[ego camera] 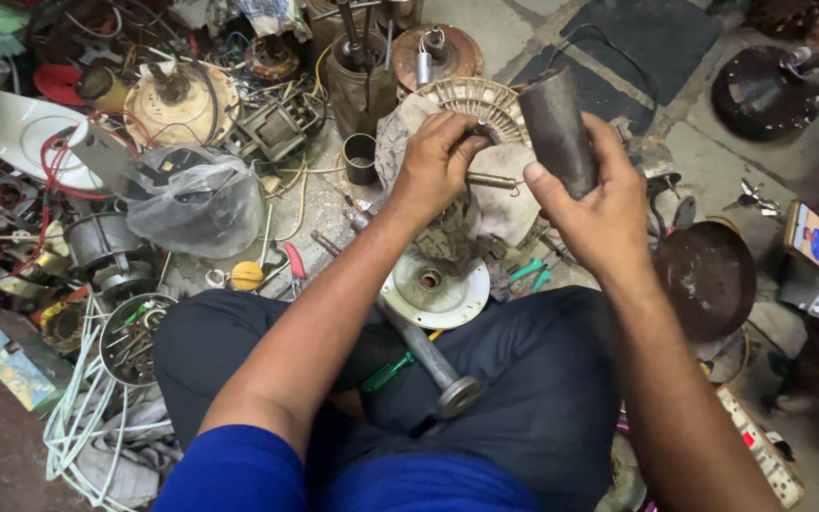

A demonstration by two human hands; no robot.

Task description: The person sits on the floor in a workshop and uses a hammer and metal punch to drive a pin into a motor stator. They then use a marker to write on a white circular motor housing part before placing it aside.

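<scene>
My right hand [591,201] grips a dark metal cylinder [555,128], held upright and tilted a little left. My left hand [438,161] is closed around a thin metal shaft [491,179] that sticks out to the right, over a dirty cloth [504,204] draped on a ribbed round motor part [471,98]. Below the hands a white round motor cover [435,287] lies on the floor between my knees. A grey metal rod with a round end [438,368] rests across my dark trousers, beside a green-handled tool [388,372].
Motor parts, wires and a clear plastic bag [196,204] crowd the floor at left, with a bowl of screws [133,337] and white cable [78,417]. Red-handled pliers [293,263] lie near. A rusty round cover [708,277] sits at right; another person holds a phone [812,237].
</scene>
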